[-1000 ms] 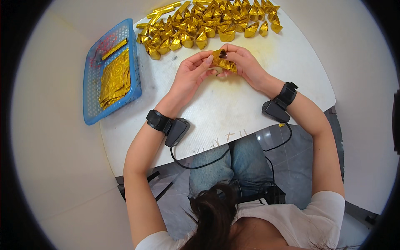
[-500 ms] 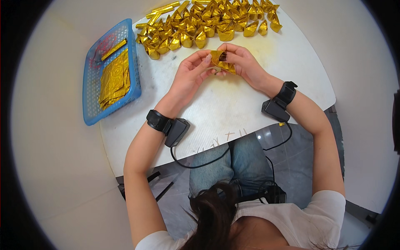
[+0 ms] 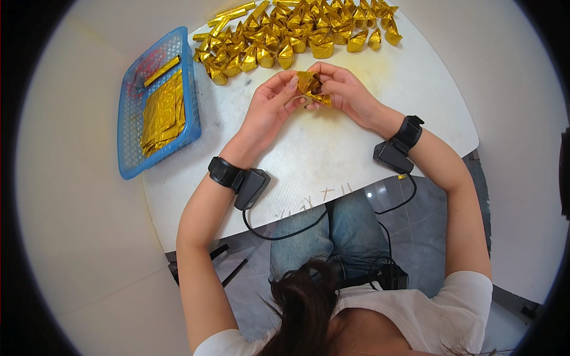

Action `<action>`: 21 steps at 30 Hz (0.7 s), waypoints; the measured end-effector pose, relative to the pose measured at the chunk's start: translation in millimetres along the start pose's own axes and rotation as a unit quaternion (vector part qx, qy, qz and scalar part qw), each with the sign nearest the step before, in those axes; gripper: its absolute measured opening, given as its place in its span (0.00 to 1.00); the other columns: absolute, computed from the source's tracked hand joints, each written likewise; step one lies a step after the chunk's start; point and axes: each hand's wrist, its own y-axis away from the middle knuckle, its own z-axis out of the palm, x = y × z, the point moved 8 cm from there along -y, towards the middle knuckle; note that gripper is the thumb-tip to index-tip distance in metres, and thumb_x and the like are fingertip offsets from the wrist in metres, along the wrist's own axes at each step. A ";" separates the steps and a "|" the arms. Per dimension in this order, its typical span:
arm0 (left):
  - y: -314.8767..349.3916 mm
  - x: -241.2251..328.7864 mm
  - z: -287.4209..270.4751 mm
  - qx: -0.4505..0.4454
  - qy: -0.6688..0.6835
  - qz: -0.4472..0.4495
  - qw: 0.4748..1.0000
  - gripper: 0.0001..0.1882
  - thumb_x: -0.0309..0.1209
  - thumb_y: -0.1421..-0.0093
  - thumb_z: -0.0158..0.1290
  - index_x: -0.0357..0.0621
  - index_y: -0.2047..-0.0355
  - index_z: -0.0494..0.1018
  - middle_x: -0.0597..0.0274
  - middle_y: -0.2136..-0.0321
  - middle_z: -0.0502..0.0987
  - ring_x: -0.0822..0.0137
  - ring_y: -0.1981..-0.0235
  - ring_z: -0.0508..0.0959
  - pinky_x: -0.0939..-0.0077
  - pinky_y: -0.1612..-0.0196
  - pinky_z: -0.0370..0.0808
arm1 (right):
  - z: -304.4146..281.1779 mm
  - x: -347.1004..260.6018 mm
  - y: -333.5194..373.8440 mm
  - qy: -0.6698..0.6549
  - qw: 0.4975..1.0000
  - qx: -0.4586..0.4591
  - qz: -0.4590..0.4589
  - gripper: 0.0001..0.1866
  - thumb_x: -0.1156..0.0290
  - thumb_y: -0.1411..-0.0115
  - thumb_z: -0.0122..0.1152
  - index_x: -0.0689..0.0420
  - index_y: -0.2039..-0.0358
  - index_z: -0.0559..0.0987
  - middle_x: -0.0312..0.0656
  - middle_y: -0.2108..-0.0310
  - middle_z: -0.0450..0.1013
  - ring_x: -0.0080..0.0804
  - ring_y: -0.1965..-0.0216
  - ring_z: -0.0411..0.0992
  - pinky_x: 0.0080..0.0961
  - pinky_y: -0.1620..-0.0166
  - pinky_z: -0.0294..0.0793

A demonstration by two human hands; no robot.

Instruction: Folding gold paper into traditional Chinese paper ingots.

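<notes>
Between my two hands, above the white table, is a partly folded piece of gold foil paper [image 3: 307, 83] with an opening that looks dark inside. My left hand [image 3: 272, 102] pinches its left side, thumb on the near face and fingers curled behind. On the other side, my right hand [image 3: 351, 95] grips the right edge, with its thumb pressed at the opening. Some fingertips are hidden behind the foil. Just beyond my hands stand many finished gold foil ingots [image 3: 285, 54], packed closely together.
A blue plastic basket [image 3: 194, 121] at the left holds a stack of flat gold foil sheets [image 3: 161, 115] and a rolled gold strip [image 3: 162, 71]. More gold rolls [image 3: 231, 16] lie at the far left of the white table [image 3: 320, 163]. Black cables hang from my wrist straps.
The foil piece has turned slightly and shifted a little left in my hands. My right thumb has moved at its opening. Both hands still hold it.
</notes>
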 end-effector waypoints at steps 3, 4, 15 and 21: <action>-0.1 0.9 0.6 0.005 0.008 -0.003 1.000 0.12 0.30 0.37 0.50 0.40 0.55 0.70 0.64 0.61 0.75 0.74 0.60 0.73 0.76 0.54 0.71 | 0.2 -0.7 -0.5 -0.011 1.000 0.003 0.001 0.15 0.76 0.43 0.45 0.60 0.54 0.67 0.40 0.60 0.70 0.27 0.63 0.71 0.23 0.59 0.72; 0.0 1.2 0.0 0.006 0.008 -0.002 1.000 0.12 0.30 0.37 0.50 0.40 0.55 0.70 0.64 0.61 0.75 0.74 0.60 0.73 0.76 0.54 0.71 | 0.6 -1.2 -0.7 -0.011 1.000 0.003 0.002 0.15 0.76 0.43 0.45 0.60 0.54 0.67 0.40 0.60 0.70 0.27 0.63 0.71 0.23 0.59 0.72; -1.4 -1.5 -1.6 -0.013 0.021 -0.008 1.000 0.10 0.31 0.36 0.49 0.40 0.56 0.69 0.63 0.60 0.75 0.74 0.60 0.73 0.78 0.53 0.70 | 1.7 -0.1 0.0 -0.001 1.000 0.003 0.003 0.15 0.75 0.43 0.46 0.60 0.54 0.66 0.39 0.60 0.71 0.25 0.62 0.73 0.22 0.57 0.75; -1.6 -3.5 -0.5 -0.035 0.020 -0.024 0.999 0.11 0.30 0.36 0.48 0.39 0.55 0.68 0.62 0.59 0.74 0.71 0.58 0.73 0.75 0.51 0.71 | 0.7 0.5 -0.1 -0.013 0.999 0.018 0.034 0.09 0.70 0.39 0.47 0.59 0.60 0.69 0.38 0.62 0.71 0.24 0.63 0.73 0.21 0.59 0.75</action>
